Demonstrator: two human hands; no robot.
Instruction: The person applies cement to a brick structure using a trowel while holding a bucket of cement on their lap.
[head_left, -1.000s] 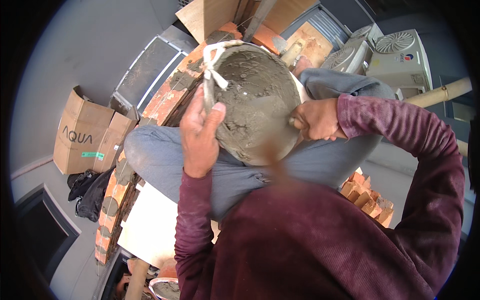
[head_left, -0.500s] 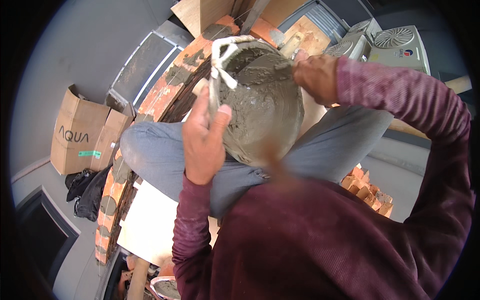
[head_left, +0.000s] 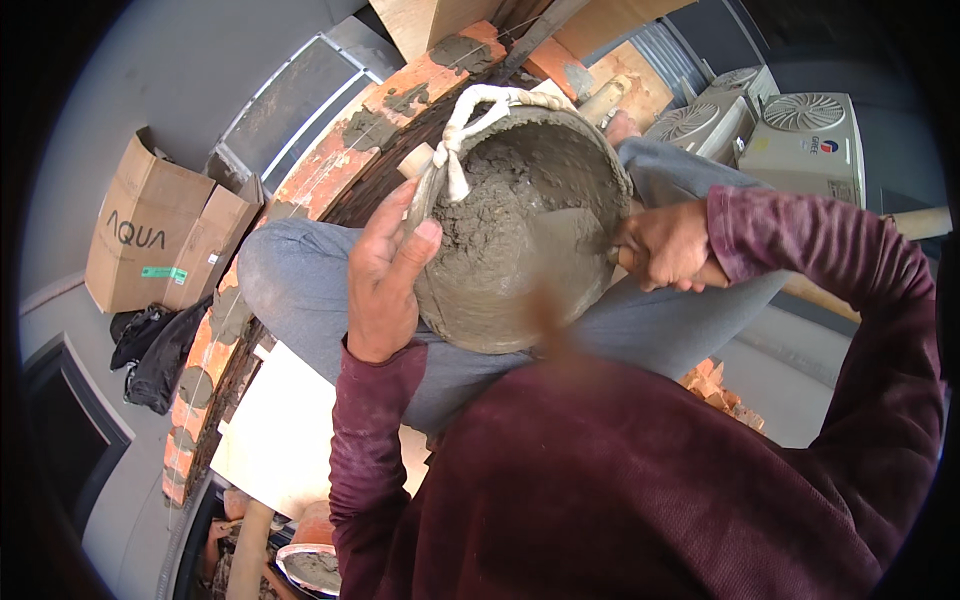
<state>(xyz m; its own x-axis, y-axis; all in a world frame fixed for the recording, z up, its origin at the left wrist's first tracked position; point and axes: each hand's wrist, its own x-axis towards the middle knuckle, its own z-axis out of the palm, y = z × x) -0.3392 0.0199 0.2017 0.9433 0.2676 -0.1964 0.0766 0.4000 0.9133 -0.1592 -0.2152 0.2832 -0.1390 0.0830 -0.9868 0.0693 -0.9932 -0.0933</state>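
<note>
A bucket (head_left: pixel 588 155) of wet grey mortar (head_left: pixel 485 215) sits at my lap, tilted toward me. My left hand (head_left: pixel 385 275) holds its left rim, thumb on the near side. At the right side, my right hand (head_left: pixel 668 248) is closed around the wooden handle of a trowel (head_left: pixel 572 238). The trowel's mortar-coated blade lies inside the bucket, against the mortar. White cloth-like rope (head_left: pixel 470 105) is tied at the bucket's far left rim as a handle. A brown blur covers part of the near rim.
A curved brick wall (head_left: pixel 335 155) with mortar dabs and a string line runs along the left. Cardboard boxes (head_left: pixel 150 235) and a black bag (head_left: pixel 160 355) lie beyond it. Air conditioner units (head_left: pixel 805 150) stand far right; broken bricks (head_left: pixel 720 395) lie right. Another mortar container (head_left: pixel 310 565) is lower left.
My right hand has come nearer and slightly right, bringing the trowel blade from the far right rim into the bucket's middle right. The mortar is heaped at the far left. My left hand keeps its hold.
</note>
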